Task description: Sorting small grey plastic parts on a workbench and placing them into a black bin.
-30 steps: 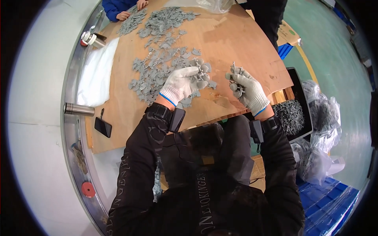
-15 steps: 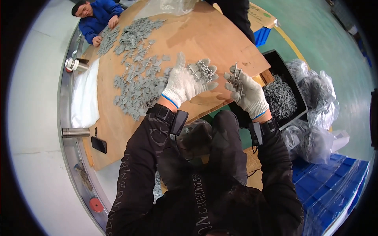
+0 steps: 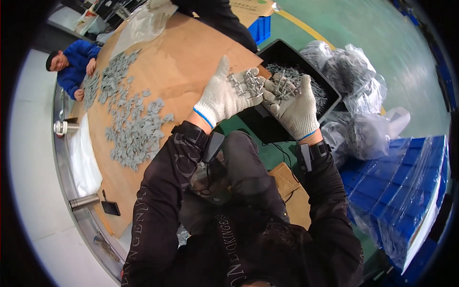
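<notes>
Gloved hands cradle grey parts [image 3: 247,84] beside a black tub [image 3: 331,106].
The left hand [image 3: 228,92] and right hand [image 3: 294,106] lie palm up, their fingers [image 3: 250,102] spread loose rather than clenched, parts resting on both. More parts fill the tub, behind the right hand in this view; a flat grey pile [image 3: 136,131] sits on the bench [image 3: 201,57].

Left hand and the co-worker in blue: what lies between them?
In the head view, loose grey pieces lie nearer the co-worker, then bare wooden tabletop toward the left hand.
</notes>
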Motion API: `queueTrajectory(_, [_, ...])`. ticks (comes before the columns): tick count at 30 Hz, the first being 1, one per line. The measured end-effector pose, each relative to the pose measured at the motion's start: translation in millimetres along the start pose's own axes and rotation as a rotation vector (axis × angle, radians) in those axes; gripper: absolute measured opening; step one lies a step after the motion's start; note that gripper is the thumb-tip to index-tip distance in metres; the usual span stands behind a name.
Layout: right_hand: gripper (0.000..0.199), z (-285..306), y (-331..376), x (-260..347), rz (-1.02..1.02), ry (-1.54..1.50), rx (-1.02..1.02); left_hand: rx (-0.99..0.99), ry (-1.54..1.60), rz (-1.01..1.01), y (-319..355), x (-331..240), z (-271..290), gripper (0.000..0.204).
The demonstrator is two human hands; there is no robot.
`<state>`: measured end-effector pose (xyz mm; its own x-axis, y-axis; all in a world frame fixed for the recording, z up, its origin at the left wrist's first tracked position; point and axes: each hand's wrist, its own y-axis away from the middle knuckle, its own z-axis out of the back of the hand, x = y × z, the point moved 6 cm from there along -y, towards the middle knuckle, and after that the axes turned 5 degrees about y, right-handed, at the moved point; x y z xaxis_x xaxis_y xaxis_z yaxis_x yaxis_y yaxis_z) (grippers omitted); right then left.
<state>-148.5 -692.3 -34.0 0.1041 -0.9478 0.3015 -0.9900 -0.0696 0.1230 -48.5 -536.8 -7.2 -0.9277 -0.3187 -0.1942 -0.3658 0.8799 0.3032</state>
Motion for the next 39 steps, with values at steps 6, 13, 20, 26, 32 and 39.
queueTrajectory(6, [0.077,41,30,72,0.113,0.251,-0.326,-0.146,-0.387,0.013,-92,54,-33,0.062])
queueTrajectory(13, [0.068,78,15,147,-0.035,0.955,-0.888,-0.279,-1.720,-0.323,-185,40,-5,0.016])
queueTrajectory(20, [0.029,148,-8,208,0.059,2.833,-0.155,-0.281,-1.700,-0.687,-144,51,-11,0.014])
queueTrajectory(26, [0.030,196,7,231,0.089,2.266,-1.013,-0.358,-1.408,-0.672,-28,27,-12,0.035])
queueTrajectory(32, [0.044,66,-22,169,0.267,2.227,-0.925,-0.890,-1.902,-0.909,199,-111,46,0.034])
queueTrajectory(39, [0.029,-78,-147,-45,0.443,2.076,-0.029,-1.594,-1.960,-0.859,402,-262,143,0.042])
